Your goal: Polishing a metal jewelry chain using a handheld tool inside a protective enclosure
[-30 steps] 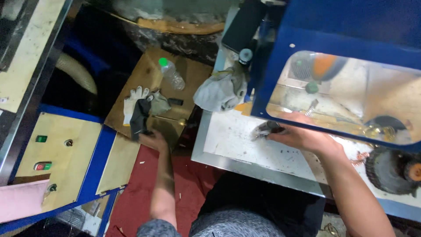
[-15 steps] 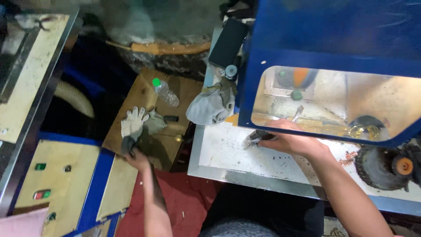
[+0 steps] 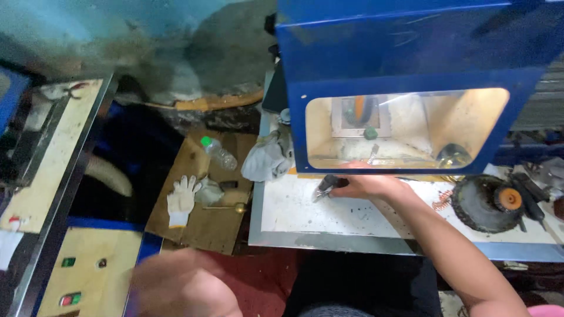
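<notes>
One small dark tool [image 3: 325, 186] with a pale metal tip, gripped at its rear end by the closed fingers of the right hand [image 3: 367, 186]; it lies on the white speckled worktop [image 3: 305, 211], just in front of the lit opening of the blue hood [image 3: 405, 70]. From the tool, at twelve to one o'clock: the cream-coloured interior of the hood, holding one small green knob [image 3: 370, 133] and one orange-and-grey wheel [image 3: 359, 110] on the back wall. At three o'clock, well apart: one dark round disc with an orange hub [image 3: 490, 202], resting on the same worktop. At ten o'clock, near: one crumpled grey rag [image 3: 265, 158], hanging over the worktop's left edge. Further out at nine o'clock, on a brown board [image 3: 202, 226] — one clear plastic bottle with a green cap [image 3: 218, 154], lying on its side; one white work glove [image 3: 181, 198], flat, fingers up; one small brass-coloured knob [image 3: 239, 206]. At seven o'clock, low in the frame: the left hand [image 3: 182, 287], blurred, so whether its fingers are open or closed cannot be told; nothing is seen in it. At eight o'clock, far left — one cream control panel [image 3: 88, 276] with blue edging, bearing one green square button, one red-and-green switch and one dark round fitting.
</notes>
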